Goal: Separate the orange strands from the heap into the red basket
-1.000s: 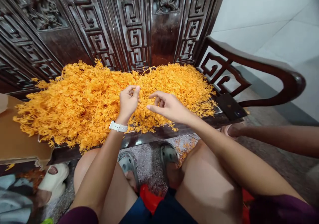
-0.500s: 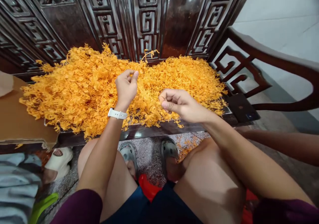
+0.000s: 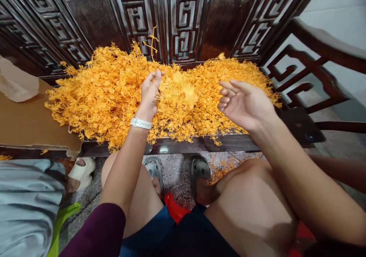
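My left hand (image 3: pixel 149 93), with a white band at the wrist, is closed in a pinch. A thin, branched orange sprue-like stem (image 3: pixel 153 45) sticks up from its fingertips. Opposite it, my right hand (image 3: pixel 246 102) has its fingers apart and nothing in them. Between the two hands, a blurred yellow-orange piece (image 3: pixel 184 89) is in motion above the pile. Below both hands lies a large heap of small orange flower-like pieces (image 3: pixel 105 97), spread over a dark wooden bench (image 3: pixel 180 146). Whether the blurred piece is one or several I cannot tell.
Carved dark wood panels (image 3: pixel 183 24) rise behind the heap. Cardboard (image 3: pixel 31 123) lies at the left, and a dark phone (image 3: pixel 300 125) at the bench's right end. Another person's grey clothing (image 3: pixel 25 203) shows at lower left; an arm (image 3: pixel 340 169) reaches in at right. Orange bits (image 3: pixel 225 165) litter the floor.
My right hand has opened and moved right, away from the left hand. A blurred orange piece now shows between them. The stem in my left hand now points upward.
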{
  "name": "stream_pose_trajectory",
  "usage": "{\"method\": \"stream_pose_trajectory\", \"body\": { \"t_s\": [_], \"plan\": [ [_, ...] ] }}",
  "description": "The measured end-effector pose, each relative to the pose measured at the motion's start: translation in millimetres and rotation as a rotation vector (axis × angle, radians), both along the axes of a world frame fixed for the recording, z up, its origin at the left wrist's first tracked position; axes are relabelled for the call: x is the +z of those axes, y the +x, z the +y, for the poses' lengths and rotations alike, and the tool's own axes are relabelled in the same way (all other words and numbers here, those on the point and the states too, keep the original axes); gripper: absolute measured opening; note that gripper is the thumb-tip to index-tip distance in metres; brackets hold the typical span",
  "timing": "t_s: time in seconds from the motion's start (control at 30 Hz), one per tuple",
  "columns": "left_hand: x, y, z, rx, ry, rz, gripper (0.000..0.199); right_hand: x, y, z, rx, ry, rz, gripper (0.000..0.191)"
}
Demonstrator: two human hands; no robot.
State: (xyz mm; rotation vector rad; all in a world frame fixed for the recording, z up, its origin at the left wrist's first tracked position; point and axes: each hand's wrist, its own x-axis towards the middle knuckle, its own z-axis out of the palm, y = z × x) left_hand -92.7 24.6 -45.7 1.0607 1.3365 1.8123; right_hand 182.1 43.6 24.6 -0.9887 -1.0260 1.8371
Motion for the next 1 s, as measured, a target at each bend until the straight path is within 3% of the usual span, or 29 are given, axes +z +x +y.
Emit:
{"method": "stream_pose_trajectory", "body": {
  "t_s": [0.13, 0.33, 0.5, 0.63, 0.73, 0.9, 1.0],
  "plan": [
    [7.1, 14.5, -5.8, -0.149, 0.031, -0.069, 0.045, -15.5, -8.6, -6.2, 0.075, 0.057, -0.051, 0.016],
    [2.4, 49.6, -8.4, -0.296, 0.134, 0.101, 0.038, -28.4, -21.7, -14.8, 0.165, 0.29, -0.284, 0.034],
    [4.4, 64.3, -11.0, -0.445, 0.197, 0.207, 0.039, -40.9, -26.5, -7.7, 0.225, 0.548, -0.287, 0.043],
    [8.5, 63.7, -16.1, -0.443, 0.162, 0.256, 0.035, -42.0, -26.9, -3.3, 0.141, 0.645, -0.29, 0.049],
    [10.2, 57.8, -18.5, -0.416, 0.102, 0.288, 0.032, -36.3, -26.2, -3.8, 0.155, 0.671, -0.307, 0.052],
    [15.4, 30.0, -14.2, -0.179, 0.106, 0.256, 0.036, -22.5, -26.2, -14.0, 0.205, 0.798, -0.373, 0.051],
    [18.1, 18.6, -14.5, -0.127, 0.079, 0.264, 0.039, -17.2, -27.4, -21.5, 0.286, 0.854, -0.364, 0.045]
  ]
}}
